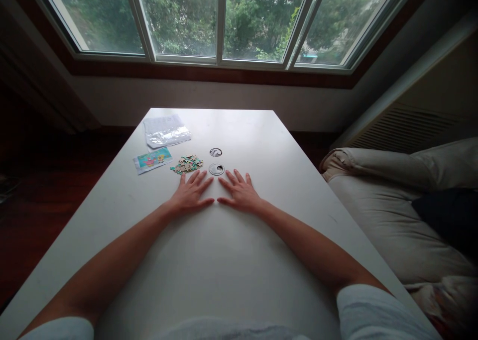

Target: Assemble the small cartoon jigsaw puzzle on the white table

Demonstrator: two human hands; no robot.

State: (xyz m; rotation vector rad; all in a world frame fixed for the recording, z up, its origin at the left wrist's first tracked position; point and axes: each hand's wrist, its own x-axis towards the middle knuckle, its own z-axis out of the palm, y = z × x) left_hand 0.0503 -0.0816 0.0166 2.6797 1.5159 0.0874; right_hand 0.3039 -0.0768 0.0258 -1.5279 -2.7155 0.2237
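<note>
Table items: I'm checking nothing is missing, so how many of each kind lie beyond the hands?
Puzzle-piece pile: 1
Picture card: 1
Clear plastic bag: 1
Round metal discs: 2
Total: 5

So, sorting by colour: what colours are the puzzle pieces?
Puzzle pieces: mostly teal and beige, seen in the head view.

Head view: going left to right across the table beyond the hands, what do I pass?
Picture card → pile of puzzle pieces → round lid. The clear plastic bag and the second round piece lie farther back, overlapping these in the order. Left hand and right hand lie flat on the table.
</note>
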